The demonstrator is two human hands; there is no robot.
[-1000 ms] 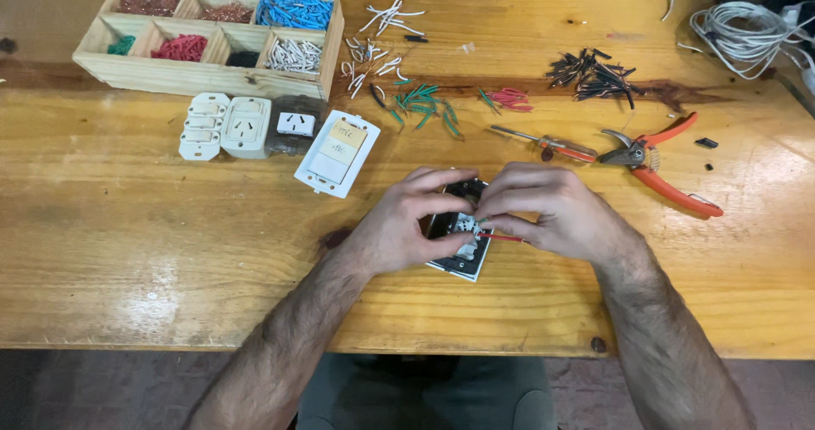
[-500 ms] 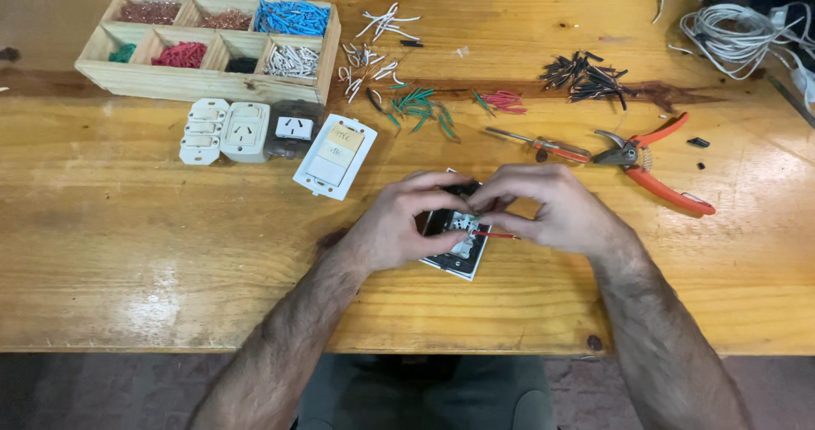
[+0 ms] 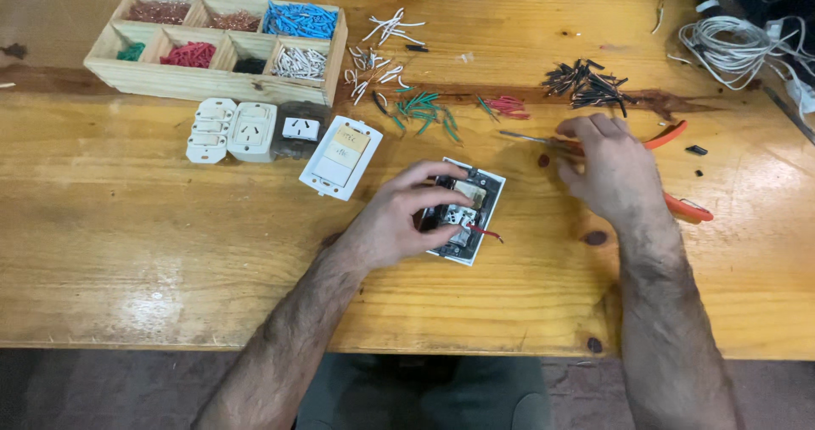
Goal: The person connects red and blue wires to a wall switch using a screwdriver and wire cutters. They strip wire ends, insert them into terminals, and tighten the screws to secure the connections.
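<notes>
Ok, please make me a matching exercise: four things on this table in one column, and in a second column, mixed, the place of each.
Things:
1. switch plate with a red wire
2. orange-handled pliers
3. wooden tray
4. white cable coil

Places:
A. far right corner
B. under the left hand
C. far left, holding sorted wire pieces
D. under the right hand

Pairs: 1-B, 2-D, 3-C, 4-A

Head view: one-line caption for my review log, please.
Left hand steadies a wall switch module on the wooden table; right hand rests over orange-handled pliers beside cut wire pieces.
</notes>
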